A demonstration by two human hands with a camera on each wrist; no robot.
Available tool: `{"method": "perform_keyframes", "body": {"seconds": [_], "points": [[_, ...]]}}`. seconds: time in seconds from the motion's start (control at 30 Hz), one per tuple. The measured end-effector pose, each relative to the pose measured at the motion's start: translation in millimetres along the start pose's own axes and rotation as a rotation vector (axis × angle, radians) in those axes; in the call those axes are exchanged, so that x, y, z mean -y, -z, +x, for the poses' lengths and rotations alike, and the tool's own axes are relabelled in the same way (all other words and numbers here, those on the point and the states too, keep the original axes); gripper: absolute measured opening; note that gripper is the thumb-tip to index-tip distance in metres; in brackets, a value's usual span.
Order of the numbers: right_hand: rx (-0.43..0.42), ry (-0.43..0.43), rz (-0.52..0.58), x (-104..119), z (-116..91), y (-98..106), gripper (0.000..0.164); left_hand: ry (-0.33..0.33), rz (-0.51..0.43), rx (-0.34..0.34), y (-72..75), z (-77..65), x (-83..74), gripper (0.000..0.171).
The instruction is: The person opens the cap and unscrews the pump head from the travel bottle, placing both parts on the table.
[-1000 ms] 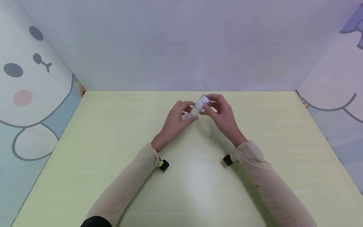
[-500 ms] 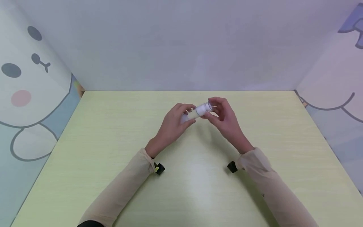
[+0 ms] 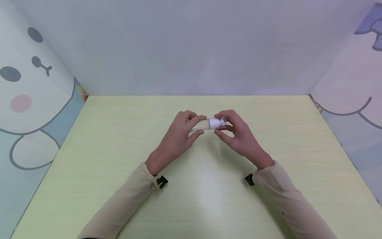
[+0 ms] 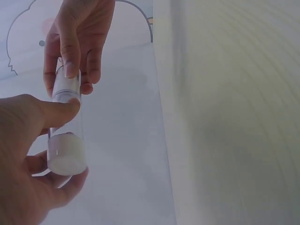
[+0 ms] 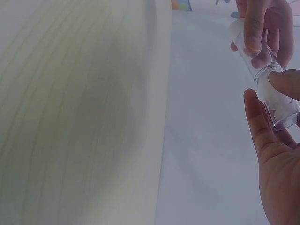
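A small clear pump-style bottle (image 3: 201,125) with a white upper section under a clear cap (image 3: 222,122) lies nearly level between the hands, above the table. My left hand (image 3: 176,135) grips its body, thumb on the near side and fingers on the far side. At the other end my right hand (image 3: 240,137) pinches the capped section between thumb and fingers. The left wrist view shows the bottle's thick white base (image 4: 67,154) beside the left fingers. Through the clear cap (image 5: 285,121) in the right wrist view, white parts show inside.
The pale wood-look table (image 3: 119,139) spreads out under both arms. A plain whitish wall (image 3: 197,46) stands behind its far edge. Side panels with cartoon drawings (image 3: 27,99) flank it left and right. Each wrist carries a small black camera (image 3: 162,182).
The bottle has turned from a steep tilt, cap end up and away, to nearly level with the cap end pointing right. Both hands have come slightly nearer and keep their hold.
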State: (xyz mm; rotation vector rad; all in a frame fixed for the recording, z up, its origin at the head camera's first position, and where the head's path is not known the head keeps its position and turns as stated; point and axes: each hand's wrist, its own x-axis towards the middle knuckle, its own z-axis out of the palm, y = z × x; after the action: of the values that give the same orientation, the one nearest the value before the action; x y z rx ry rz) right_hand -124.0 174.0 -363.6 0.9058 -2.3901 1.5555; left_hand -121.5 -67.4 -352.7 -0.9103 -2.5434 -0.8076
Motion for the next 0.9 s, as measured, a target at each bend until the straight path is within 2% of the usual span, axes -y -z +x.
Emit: {"method": "perform_keyframes", "body": {"seconds": [0.17, 0.4, 0.67, 0.8, 0.9], "points": [[-0.018, 0.102, -0.158, 4, -4, -2, 0.052, -0.057, 0.064, 0.002, 5.8, -5.2, -5.9, 0.042], [-0.053, 0.155, -0.316, 20, -9, -4, 0.054, -0.142, 0.169, -0.024, 14.3, -11.9, -19.2, 0.042], [-0.114, 0.153, -0.329, 35, -14, -5, 0.054, -0.177, 0.230, -0.076, 21.3, -19.6, -32.1, 0.041], [-0.152, 0.122, -0.284, 40, -18, -8, 0.051, -0.175, 0.218, -0.094, 24.7, -24.0, -35.7, 0.041], [-0.165, 0.084, -0.207, 44, -20, -10, 0.050, -0.178, 0.183, -0.109, 27.4, -26.6, -38.1, 0.042]]}}
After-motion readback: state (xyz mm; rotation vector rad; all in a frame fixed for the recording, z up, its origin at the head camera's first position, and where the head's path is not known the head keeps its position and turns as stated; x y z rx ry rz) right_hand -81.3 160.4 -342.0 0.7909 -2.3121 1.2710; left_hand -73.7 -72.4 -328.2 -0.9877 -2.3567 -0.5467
